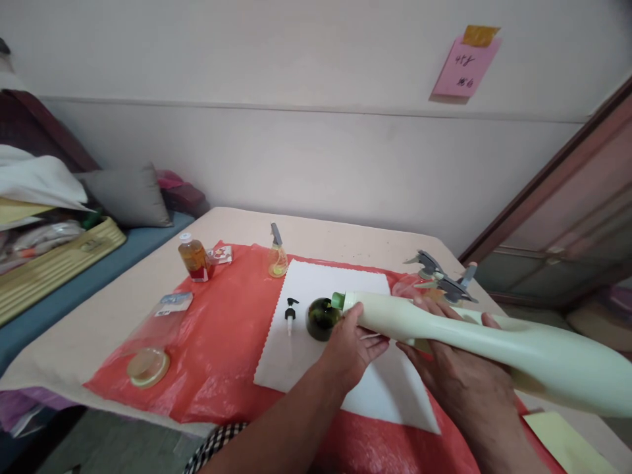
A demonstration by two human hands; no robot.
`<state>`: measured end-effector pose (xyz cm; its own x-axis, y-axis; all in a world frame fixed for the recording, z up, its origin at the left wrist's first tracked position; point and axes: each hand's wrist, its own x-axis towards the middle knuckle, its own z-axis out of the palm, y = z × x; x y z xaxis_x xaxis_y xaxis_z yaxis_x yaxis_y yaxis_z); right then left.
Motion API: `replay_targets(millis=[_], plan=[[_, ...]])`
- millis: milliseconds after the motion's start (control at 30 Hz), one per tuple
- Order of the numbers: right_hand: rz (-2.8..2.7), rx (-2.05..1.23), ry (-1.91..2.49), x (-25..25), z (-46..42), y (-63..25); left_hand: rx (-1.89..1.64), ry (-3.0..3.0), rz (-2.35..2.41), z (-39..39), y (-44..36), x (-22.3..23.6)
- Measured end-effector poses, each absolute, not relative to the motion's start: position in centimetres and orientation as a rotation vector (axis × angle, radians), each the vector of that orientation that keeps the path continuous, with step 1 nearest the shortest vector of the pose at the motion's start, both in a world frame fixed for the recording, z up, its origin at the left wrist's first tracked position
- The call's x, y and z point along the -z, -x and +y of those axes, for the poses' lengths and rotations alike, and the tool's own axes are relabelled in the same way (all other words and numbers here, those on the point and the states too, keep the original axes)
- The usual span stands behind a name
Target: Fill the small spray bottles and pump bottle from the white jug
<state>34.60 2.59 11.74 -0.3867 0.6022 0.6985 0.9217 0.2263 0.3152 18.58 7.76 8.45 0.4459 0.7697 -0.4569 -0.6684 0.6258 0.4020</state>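
Note:
Both my hands hold a large pale green bottle (494, 342) tilted on its side, its green spout (338, 301) at the mouth of a small dark green jar (322, 318). My left hand (351, 345) is closed round the bottle's neck next to the jar. My right hand (461, 375) wraps under the bottle's body. The jar stands on a white sheet (316, 355) over a red plastic cover (222, 342). A black pump head (291, 312) lies just left of the jar.
An amber bottle (194, 258), a small yellow spray bottle (277, 255) and a small printed box (220, 255) stand at the far side. Grey spray triggers (439, 276) lie at the right. A clear bag with a round lid (148, 365) lies front left. A basket (59, 263) sits left.

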Motion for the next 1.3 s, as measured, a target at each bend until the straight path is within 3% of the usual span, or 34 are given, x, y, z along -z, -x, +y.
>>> replay_targets(millis=[700, 1300], plan=[[-2.049, 0.836, 1.507, -11.4, 2.5, -33.7, -0.883, -0.129, 0.654, 8.0, -18.6, -8.3], [-2.084, 0.947, 1.486, -12.4, 2.3, -33.4, -0.874, -0.127, 0.611, 8.2, -18.5, -8.1]])
